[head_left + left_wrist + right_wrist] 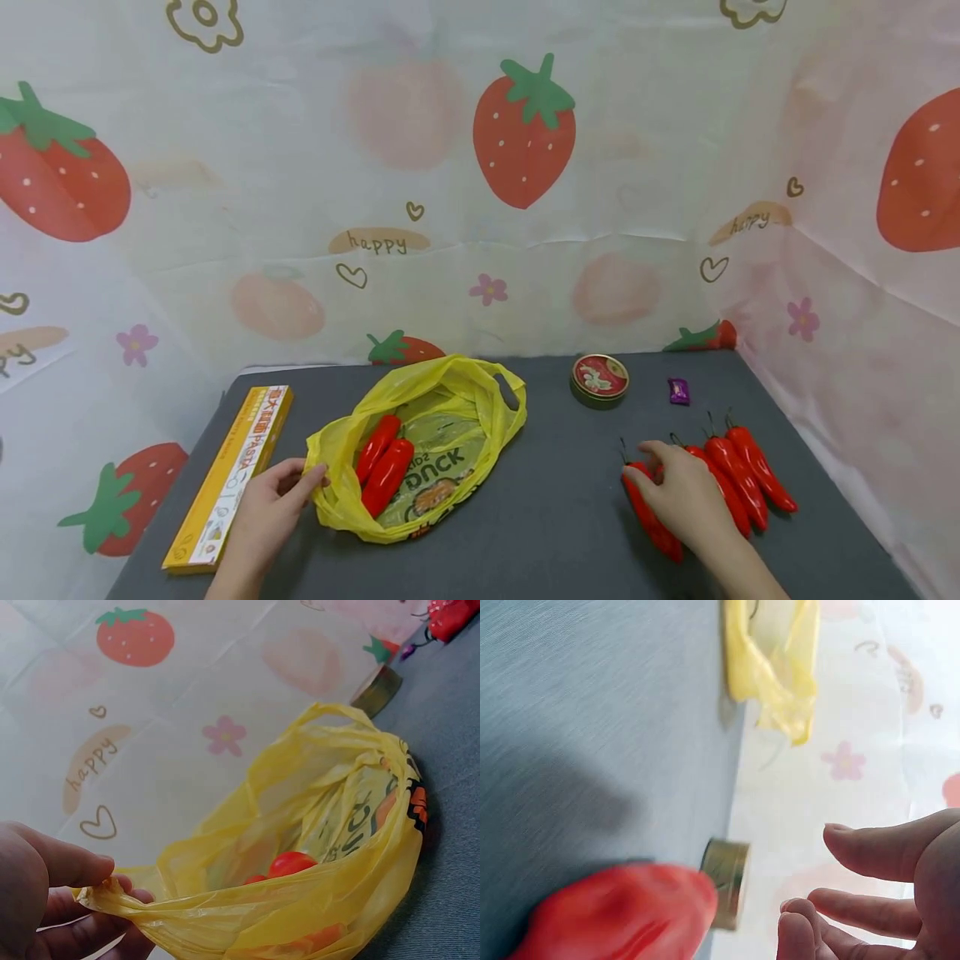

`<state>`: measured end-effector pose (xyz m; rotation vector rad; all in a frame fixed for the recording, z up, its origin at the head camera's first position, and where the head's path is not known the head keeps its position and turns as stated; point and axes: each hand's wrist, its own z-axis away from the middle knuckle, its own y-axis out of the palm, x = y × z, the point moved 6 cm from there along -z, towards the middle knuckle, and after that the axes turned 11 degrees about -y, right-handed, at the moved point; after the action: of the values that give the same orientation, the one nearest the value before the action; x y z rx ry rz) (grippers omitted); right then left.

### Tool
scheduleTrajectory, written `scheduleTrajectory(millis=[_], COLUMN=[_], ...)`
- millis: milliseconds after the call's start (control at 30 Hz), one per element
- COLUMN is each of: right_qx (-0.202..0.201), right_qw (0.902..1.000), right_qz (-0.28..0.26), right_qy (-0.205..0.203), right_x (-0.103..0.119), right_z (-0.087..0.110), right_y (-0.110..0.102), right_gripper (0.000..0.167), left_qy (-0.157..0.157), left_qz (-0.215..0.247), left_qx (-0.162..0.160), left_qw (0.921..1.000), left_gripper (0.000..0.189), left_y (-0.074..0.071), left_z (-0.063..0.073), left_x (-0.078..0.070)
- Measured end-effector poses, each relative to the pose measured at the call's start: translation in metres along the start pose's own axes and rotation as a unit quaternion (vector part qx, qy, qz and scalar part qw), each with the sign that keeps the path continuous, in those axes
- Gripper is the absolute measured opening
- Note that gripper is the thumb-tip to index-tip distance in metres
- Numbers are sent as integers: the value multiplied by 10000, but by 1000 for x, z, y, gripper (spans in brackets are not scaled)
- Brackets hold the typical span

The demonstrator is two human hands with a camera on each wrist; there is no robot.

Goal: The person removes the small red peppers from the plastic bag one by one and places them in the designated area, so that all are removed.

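My left hand (273,500) pinches the left rim of a yellow plastic bag (341,500) between thumb and fingers; the left wrist view shows the gathered edge in its grip. The bag gapes wide, and two red chili peppers (387,477) lie inside it. On the right, my right hand (686,504) is over a row of several red chili peppers (738,475), nearest the leftmost chili pepper (651,523). In the right wrist view its thumb and fingers stand apart with nothing between them, and a red chili pepper (630,915) lies beyond the fingertips.
A yellow pasta box (228,475) lies along the table's left side. Behind the peppers are a round red-lidded tin (600,379) and a small purple packet (678,391). A strawberry-printed cloth (450,192) hangs behind the dark table (540,500).
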<state>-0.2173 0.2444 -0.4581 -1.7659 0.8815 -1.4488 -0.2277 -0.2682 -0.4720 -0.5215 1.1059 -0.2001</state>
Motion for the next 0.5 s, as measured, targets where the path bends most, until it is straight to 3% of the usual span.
scheduleTrajectory(millis=[500], right_qx=[-102], right_qw=[9960], right_qz=[-771], right_qy=[-450], right_x=[76], right_z=[-38], right_y=[32], right_gripper=[39], left_qy=[77], left_qz=[154], left_qx=[-119], left_qw=[9998], left_gripper=[50], left_y=[1], left_z=[-1], left_x=[6])
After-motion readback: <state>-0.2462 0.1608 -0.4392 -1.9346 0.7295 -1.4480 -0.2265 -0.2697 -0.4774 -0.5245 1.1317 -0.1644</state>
